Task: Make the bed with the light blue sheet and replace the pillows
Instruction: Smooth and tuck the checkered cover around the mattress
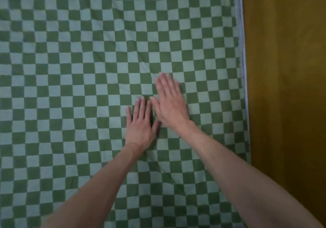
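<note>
A green and pale checkered sheet (70, 69) lies spread flat over the bed and fills most of the view, with a few soft creases. My left hand (142, 123) rests palm down on it near the middle, fingers apart. My right hand (170, 102) lies flat just beside it, a little farther out, slightly blurred, its fingers together and pointing away. Neither hand grips the cloth. A thin light blue strip (242, 55) shows along the bed's right edge. No pillows are in view.
A yellow-brown surface (285, 86) runs along the whole right side, directly against the bed's edge. The sheet continues past the left, top and bottom borders of the view.
</note>
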### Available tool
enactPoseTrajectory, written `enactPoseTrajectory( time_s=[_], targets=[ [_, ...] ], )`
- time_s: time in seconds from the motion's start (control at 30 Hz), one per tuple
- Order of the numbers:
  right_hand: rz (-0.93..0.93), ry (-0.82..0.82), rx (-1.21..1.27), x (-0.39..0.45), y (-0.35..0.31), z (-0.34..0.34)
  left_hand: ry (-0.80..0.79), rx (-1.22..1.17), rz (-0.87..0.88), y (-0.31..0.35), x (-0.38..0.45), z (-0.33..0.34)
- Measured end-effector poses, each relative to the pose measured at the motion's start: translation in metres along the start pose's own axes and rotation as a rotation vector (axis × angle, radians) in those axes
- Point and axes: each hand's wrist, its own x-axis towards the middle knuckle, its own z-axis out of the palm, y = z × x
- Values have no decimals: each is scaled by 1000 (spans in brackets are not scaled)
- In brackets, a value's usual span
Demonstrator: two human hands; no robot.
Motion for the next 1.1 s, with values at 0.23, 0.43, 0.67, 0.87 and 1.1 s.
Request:
enactPoseTrajectory(
  time_s=[0.23, 0.43, 0.67, 0.87, 1.1],
  targets=[
    [110, 22, -115, 84, 125, 6, 50, -5, 464, 146, 26, 45],
    [543, 129, -25, 101, 212, -38, -13, 93, 570, 197, 55, 48],
    [-384, -168, -142, 199, 101, -25, 139, -82, 905, 207, 81, 12],
    [225, 81, -60, 196, 255, -38, 234, 37, 549, 33, 134, -19],
    [417, 184, 6, 200, 246, -47, 277, -98, -233, 3, 273, -105]
  ],
)
